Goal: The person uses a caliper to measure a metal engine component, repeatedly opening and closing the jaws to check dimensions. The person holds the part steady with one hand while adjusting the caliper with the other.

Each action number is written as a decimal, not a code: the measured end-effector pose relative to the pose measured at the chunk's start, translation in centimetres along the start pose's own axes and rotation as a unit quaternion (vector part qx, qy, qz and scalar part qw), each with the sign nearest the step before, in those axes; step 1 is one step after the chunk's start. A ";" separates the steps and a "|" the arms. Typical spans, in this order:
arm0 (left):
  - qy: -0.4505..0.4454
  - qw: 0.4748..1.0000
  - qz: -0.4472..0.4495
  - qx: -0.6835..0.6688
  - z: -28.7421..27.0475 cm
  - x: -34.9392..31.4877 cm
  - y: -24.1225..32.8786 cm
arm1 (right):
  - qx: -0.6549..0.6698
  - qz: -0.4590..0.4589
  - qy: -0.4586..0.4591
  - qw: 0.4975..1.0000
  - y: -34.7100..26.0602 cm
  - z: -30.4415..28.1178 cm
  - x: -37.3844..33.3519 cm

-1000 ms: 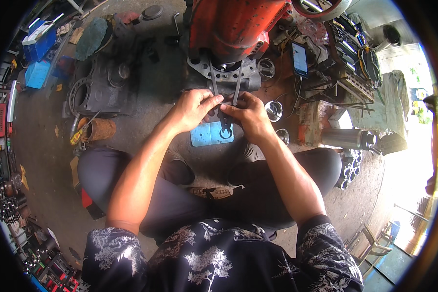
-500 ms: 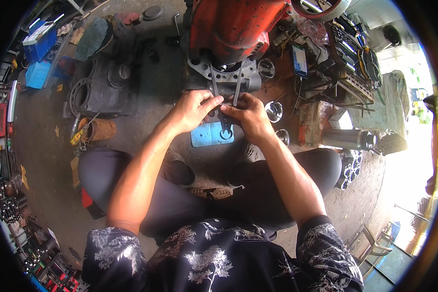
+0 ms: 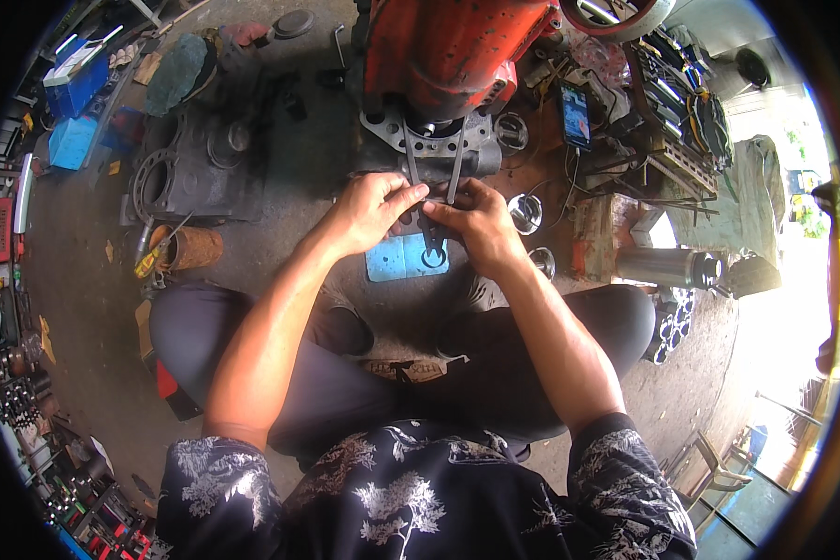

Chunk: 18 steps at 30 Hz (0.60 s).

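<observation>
My left hand (image 3: 375,207) and my right hand (image 3: 481,224) meet in front of the engine part, thumbs and fingers pinched close together. Between them is a dark metal tool (image 3: 431,233) with an open-jawed, wrench-like end pointing toward me. Two flat metal bars, a left one (image 3: 410,154) and a right one (image 3: 456,166), run from my fingers toward a grey metal plate with holes (image 3: 427,145). My fingers hide whether bars and tool are one piece. Beyond the plate rises a big red metal housing (image 3: 448,56). Under the tool's end lies a blue sheet (image 3: 397,261).
Pistons (image 3: 525,215) stand to the right, near a phone (image 3: 575,117) and a rack of tools (image 3: 672,121). A steel flask (image 3: 663,267) lies beyond my right knee. Left are a grey engine casting (image 3: 191,168) and a rusty can (image 3: 196,248).
My hands and the metal tool show no clear movement. The phone's screen has turned from a light picture to a darker one with red.
</observation>
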<state>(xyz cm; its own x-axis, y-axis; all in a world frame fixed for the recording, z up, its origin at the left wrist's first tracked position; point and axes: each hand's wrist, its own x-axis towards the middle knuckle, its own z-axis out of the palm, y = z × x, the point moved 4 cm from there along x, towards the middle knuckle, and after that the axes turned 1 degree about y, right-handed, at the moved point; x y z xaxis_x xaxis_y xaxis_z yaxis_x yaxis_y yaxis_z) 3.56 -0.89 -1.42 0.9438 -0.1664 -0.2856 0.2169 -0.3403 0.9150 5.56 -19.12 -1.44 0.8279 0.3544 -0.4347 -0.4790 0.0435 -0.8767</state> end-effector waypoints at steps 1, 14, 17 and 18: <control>0.001 1.000 0.000 -0.003 0.0 0.0 0.0 | -0.001 0.003 0.002 1.000 0.0 0.0 0.0; 0.000 1.000 -0.006 0.000 0.0 0.0 0.1 | -0.006 0.003 0.001 1.000 -0.2 0.0 0.0; -0.003 1.000 -0.010 0.004 0.0 -0.1 -0.1 | 0.001 -0.001 -0.001 1.000 -0.1 0.1 -0.1; -0.003 1.000 -0.011 0.003 0.0 -0.1 -0.1 | 0.000 0.000 0.000 1.000 -0.1 0.1 -0.1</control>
<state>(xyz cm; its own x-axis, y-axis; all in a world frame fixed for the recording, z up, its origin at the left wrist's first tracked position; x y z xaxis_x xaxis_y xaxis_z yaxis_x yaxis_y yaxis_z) 3.44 -0.86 -1.48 0.9371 -0.1649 -0.3078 0.2361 -0.3501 0.9065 5.46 -19.09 -1.27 0.8279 0.3538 -0.4353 -0.4797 0.0442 -0.8763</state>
